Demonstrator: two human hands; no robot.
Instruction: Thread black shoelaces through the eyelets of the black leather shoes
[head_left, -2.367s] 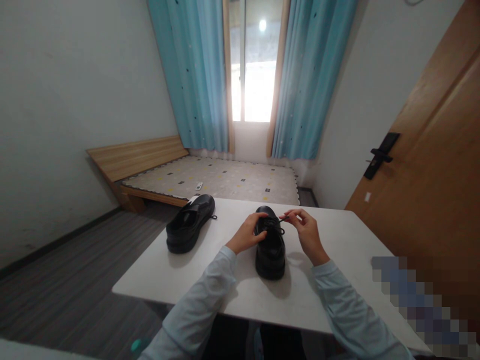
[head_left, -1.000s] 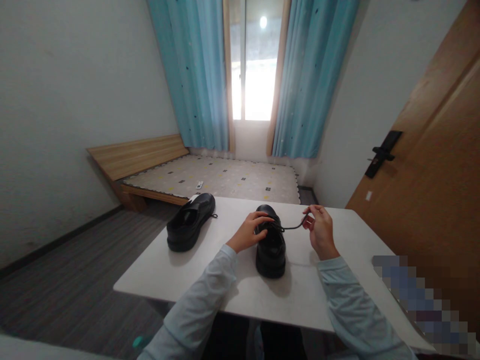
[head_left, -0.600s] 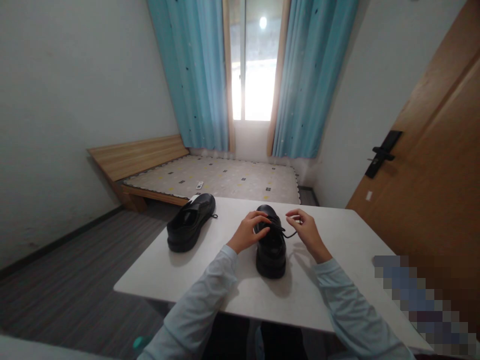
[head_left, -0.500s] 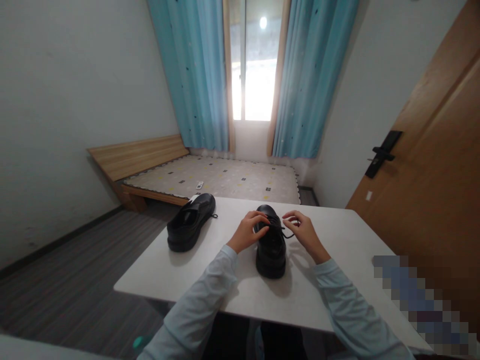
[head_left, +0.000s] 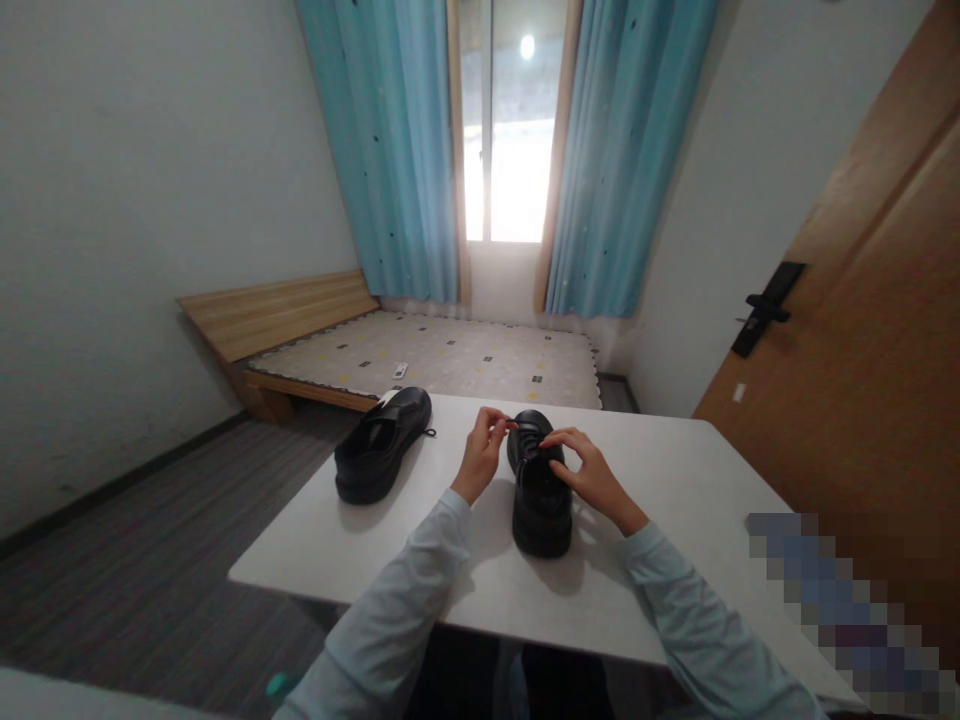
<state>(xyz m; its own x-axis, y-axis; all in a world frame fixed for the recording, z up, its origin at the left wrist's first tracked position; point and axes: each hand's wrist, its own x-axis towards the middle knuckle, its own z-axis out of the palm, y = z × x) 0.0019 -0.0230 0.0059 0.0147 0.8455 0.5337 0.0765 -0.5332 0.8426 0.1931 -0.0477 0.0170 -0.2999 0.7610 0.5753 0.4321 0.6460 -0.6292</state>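
A black lace-up shoe (head_left: 541, 515) sits upright on the white table (head_left: 637, 600), its heel toward me and its toe pointing away. My left hand (head_left: 484, 455) is at the shoe's left side near the toe, thumb and fingers pinched on a shoelace (head_left: 511, 424) drawn out to the left. From the right, my right hand (head_left: 592, 475) reaches over the shoe's opening. Its thumb and fingers grip the shoe at the top of the lacing; the exact spot between them is partly hidden. A second black shoe (head_left: 367, 475) stands to the left, a lace loop sticking out from its right side.
Beyond the table is a bed (head_left: 465, 360) with a patterned mattress and a small white object (head_left: 400, 371) on it. Blue curtains (head_left: 397, 150) flank a bright window (head_left: 517, 180). A wooden door (head_left: 862, 300) with a black handle stands at the right.
My left hand has moved off the shoe's top to its left side, pulling a lace. My right hand has come left from beside the shoe onto its lacing.
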